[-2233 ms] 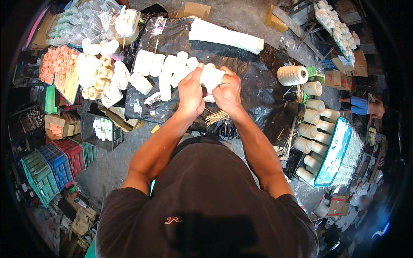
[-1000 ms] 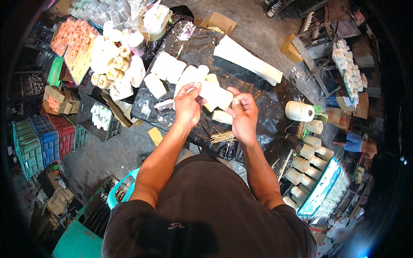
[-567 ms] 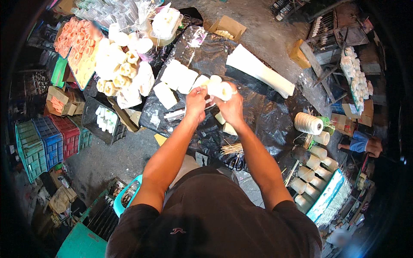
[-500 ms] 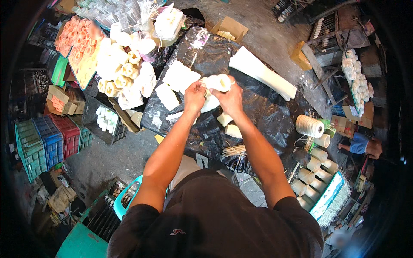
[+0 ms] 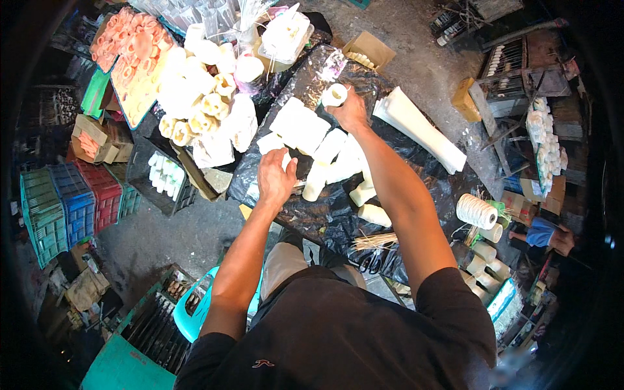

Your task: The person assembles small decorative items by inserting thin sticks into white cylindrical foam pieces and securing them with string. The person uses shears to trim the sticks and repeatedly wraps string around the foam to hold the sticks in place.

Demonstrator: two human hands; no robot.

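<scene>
My right hand (image 5: 351,112) is closed around a short hollow cream-coloured cylinder (image 5: 335,95), its open end facing up, over the far part of the black plastic-covered table (image 5: 416,188). My left hand (image 5: 275,177) is nearer to me, thumb apart from the fingers. Its fingertips meet the edge of a small cream sheet (image 5: 269,143); whether they press on it I cannot tell. Beyond lies a stack of larger cream sheets (image 5: 301,127). Between my forearms rest several pale rolled pieces, among them a near cylinder (image 5: 374,216).
A long cream sheet stack (image 5: 422,130) lies on the right. A twine spool (image 5: 476,211), thin sticks (image 5: 375,241) and scissors (image 5: 372,262) sit at the near right. Pale hollow flower-like pieces (image 5: 211,107) crowd the left. Coloured crates (image 5: 65,201) and a turquoise chair (image 5: 195,312) stand on the floor.
My hands, together on the cream cylinder before, are now apart. The right has carried it away from me, while the left has come off it and moved to the small sheet.
</scene>
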